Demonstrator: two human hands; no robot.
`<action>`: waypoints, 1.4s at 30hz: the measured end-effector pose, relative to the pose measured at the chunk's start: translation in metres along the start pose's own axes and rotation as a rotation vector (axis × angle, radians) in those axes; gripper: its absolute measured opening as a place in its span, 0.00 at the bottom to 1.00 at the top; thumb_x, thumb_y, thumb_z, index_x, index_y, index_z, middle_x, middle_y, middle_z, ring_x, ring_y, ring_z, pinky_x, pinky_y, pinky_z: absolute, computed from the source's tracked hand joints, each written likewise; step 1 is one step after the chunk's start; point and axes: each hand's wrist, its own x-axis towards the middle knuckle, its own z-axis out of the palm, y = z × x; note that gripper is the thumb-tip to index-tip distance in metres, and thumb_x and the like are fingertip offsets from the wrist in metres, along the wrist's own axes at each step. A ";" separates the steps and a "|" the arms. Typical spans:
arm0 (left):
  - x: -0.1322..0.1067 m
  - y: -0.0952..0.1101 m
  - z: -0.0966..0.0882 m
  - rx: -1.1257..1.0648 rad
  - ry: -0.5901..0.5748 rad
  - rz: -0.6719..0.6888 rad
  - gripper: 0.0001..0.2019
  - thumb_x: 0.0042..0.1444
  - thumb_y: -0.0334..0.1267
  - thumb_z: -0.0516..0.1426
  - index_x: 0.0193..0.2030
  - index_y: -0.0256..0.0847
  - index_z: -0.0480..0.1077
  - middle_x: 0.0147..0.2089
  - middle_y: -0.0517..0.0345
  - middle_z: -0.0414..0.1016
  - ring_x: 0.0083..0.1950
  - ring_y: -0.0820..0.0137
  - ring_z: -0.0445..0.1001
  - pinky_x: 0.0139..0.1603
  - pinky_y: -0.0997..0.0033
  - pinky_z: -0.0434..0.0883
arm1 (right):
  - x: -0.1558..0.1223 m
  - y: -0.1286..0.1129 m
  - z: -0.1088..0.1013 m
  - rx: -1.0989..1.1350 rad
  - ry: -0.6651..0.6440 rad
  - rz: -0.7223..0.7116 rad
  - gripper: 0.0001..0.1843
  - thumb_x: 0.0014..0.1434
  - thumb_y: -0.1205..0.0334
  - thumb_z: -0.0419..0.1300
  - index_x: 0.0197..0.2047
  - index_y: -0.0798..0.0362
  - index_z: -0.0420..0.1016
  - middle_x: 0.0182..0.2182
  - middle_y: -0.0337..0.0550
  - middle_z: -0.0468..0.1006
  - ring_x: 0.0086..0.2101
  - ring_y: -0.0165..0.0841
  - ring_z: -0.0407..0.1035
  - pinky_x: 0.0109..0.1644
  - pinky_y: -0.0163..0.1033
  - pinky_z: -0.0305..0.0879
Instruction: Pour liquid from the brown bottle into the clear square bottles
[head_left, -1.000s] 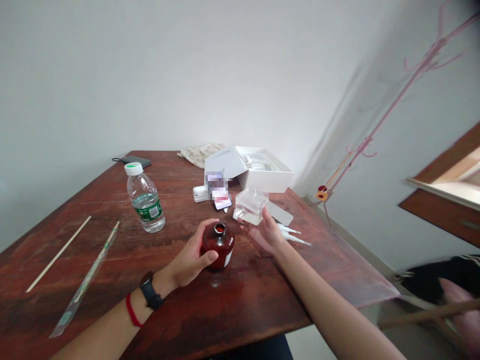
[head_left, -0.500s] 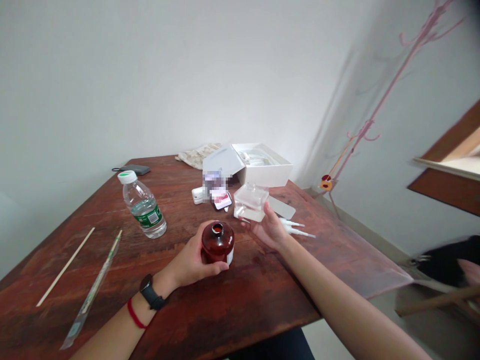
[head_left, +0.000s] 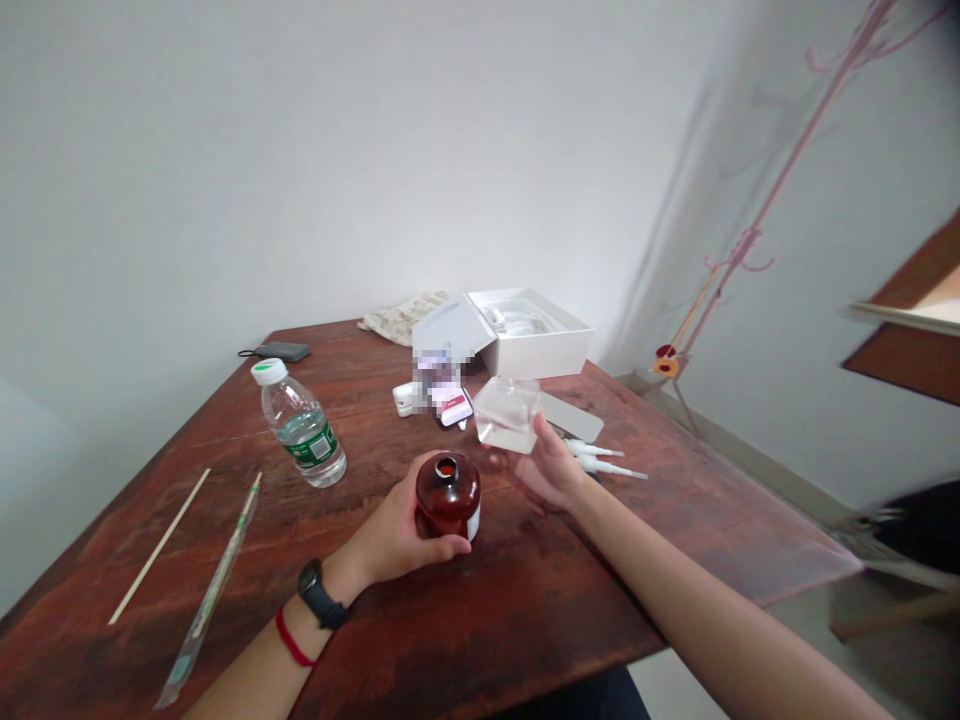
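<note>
Amber glass bottle points straight up, clasped in the left hand; right hand grasps a clear glass block.

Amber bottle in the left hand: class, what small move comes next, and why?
Probably steady the amber glass bottle: its mouth is uncapped, reddish contents show, and the left hand cups it while the right hand holds a clear square block.

We look out at plain white walls meeting in a corner, a pink coat rack against one, above a reddish-brown wooden table.
</note>
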 end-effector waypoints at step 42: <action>0.006 0.000 0.001 -0.021 0.268 -0.004 0.44 0.51 0.59 0.72 0.69 0.41 0.66 0.64 0.43 0.78 0.65 0.46 0.76 0.70 0.49 0.69 | 0.000 0.003 0.000 0.036 0.009 0.054 0.29 0.60 0.41 0.71 0.58 0.47 0.79 0.54 0.45 0.86 0.48 0.38 0.81 0.46 0.39 0.79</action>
